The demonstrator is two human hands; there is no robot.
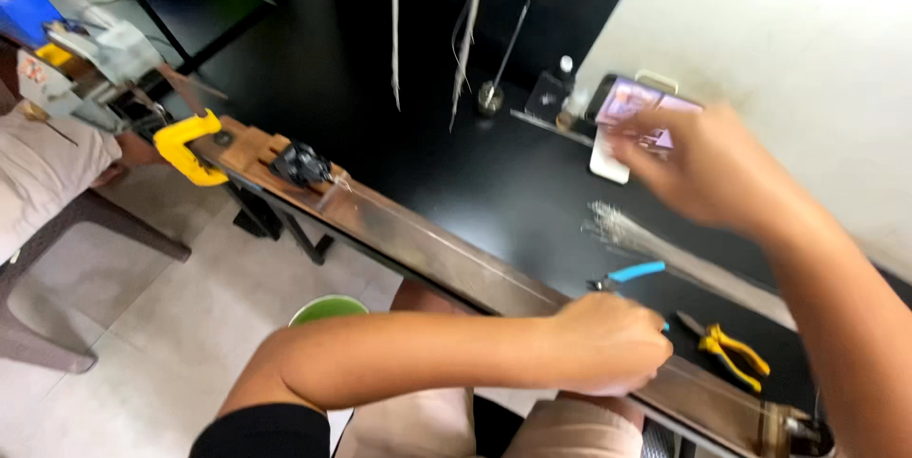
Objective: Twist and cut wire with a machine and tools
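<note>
The fingers of the left hand [608,344] are curled shut in a loose fist at the near edge of the black worktop [456,182], and they seem to pinch a thin pale wire [456,247] that runs taut along a long brown wooden strip [399,230]; the pinch itself is hidden under the knuckles, so the hold is a judgement. Just beyond these fingers lies a pair of small cutters with light blue handles [627,276], and a little to their right a pair of pliers with yellow handles [727,353]. The fingers of the right hand [703,168] are blurred, spread slightly and reaching toward a smartphone with a lit pinkish screen [632,111] propped near the pale wall; whether they touch it I cannot tell. Between the two hands lies a bundle of fine silvery wire strands [617,225], fanned out at one end. The wire along the strip looks very light, springy and thin enough to kink or slip, so it is probably best pinched between fingertip pads close to the strip rather than gripped hard. It shows as a straight, faintly shining line leading away from the left fingers to a small black clamp-like block [302,163] and a yellow bar clamp [185,146] at the far end of the strip. Below the left forearm, a green round container rim [328,308] stands on the tiled floor.
</note>
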